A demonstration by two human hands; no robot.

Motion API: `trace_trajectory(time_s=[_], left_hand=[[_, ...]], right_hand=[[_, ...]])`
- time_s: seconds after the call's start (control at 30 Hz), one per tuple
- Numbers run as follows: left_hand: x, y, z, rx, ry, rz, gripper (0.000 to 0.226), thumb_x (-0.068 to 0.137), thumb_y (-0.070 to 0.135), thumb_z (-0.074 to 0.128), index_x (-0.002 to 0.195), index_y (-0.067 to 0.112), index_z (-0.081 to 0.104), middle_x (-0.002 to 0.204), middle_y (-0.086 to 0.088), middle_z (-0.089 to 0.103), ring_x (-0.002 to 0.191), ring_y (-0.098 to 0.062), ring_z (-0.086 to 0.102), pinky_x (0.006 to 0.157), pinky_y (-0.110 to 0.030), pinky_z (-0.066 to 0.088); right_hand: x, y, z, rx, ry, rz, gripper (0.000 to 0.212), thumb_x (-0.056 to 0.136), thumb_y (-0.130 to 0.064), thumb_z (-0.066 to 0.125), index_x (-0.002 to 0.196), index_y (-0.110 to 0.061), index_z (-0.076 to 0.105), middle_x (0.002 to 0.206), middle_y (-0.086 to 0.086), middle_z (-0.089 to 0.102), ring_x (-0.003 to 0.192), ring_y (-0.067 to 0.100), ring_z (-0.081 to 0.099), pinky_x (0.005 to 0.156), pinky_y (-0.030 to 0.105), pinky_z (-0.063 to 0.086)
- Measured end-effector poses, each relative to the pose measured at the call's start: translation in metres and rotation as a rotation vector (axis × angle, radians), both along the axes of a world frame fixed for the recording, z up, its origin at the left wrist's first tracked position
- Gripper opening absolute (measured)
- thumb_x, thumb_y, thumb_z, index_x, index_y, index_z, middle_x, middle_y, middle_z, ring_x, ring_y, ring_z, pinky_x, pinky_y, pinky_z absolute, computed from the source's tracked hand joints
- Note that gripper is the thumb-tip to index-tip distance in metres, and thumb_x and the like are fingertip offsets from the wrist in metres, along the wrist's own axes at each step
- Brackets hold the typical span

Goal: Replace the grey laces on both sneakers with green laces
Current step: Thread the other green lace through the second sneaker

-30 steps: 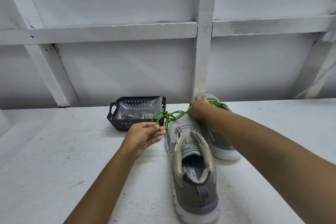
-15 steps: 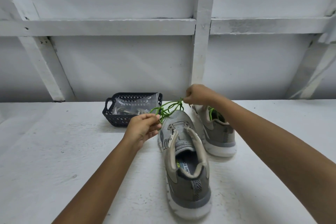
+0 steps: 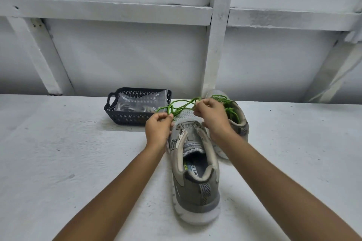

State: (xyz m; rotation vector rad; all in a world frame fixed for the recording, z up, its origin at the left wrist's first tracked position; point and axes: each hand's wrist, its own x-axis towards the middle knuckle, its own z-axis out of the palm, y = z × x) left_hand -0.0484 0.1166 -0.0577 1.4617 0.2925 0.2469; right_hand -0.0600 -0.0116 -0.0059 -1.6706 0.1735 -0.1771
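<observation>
Both arms reach forward over the near sneaker (image 3: 194, 164); the left hand (image 3: 158, 129) and right hand (image 3: 212, 116) each pinch the green lace (image 3: 181, 106) in a fingertip grip.

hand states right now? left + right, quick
Left hand: closed, pinching the green lace.
Right hand: closed, pinching the same green lace farther along.

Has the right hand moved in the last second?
Yes. Judged against the black basket, the right hand has drawn back toward the person, holding the green lace.
</observation>
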Motion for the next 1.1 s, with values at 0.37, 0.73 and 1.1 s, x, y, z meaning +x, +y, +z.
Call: trace_trajectory(time_s=[0.37,0.73,1.1], left_hand=[[-0.012,-0.014,-0.003,0.162,-0.047,0.050,0.016,0.090,0.017,0.062,0.100,0.004,0.064,0.093,-0.009,0.066,0.083,-0.017,0.060,0.074,-0.024,0.045],[-0.009,-0.010,-0.008,0.259,-0.050,0.030,0.007,0.087,0.016,0.065,0.086,0.013,0.060,0.082,-0.005,0.064,0.077,-0.015,0.060,0.069,-0.022,0.047],[-0.004,-0.005,-0.007,0.431,-0.057,-0.107,0.015,0.083,0.014,0.069,0.070,0.016,0.061,0.069,0.005,0.062,0.070,-0.014,0.058,0.068,-0.027,0.048]], right_hand=[[-0.008,0.003,-0.018,0.322,0.074,-0.204,0.025,0.088,-0.006,0.054,0.065,-0.015,0.051,0.062,0.001,0.052,0.060,0.013,0.042,0.059,0.030,0.036],[-0.017,-0.006,-0.030,0.045,-0.014,-0.142,0.018,0.089,-0.008,0.054,0.072,-0.015,0.056,0.071,0.006,0.064,0.070,0.019,0.061,0.083,0.044,0.051],[-0.023,-0.007,-0.030,-0.062,-0.032,-0.183,0.016,0.089,-0.013,0.056,0.074,-0.018,0.058,0.080,0.010,0.070,0.084,0.026,0.068,0.087,0.048,0.052]])
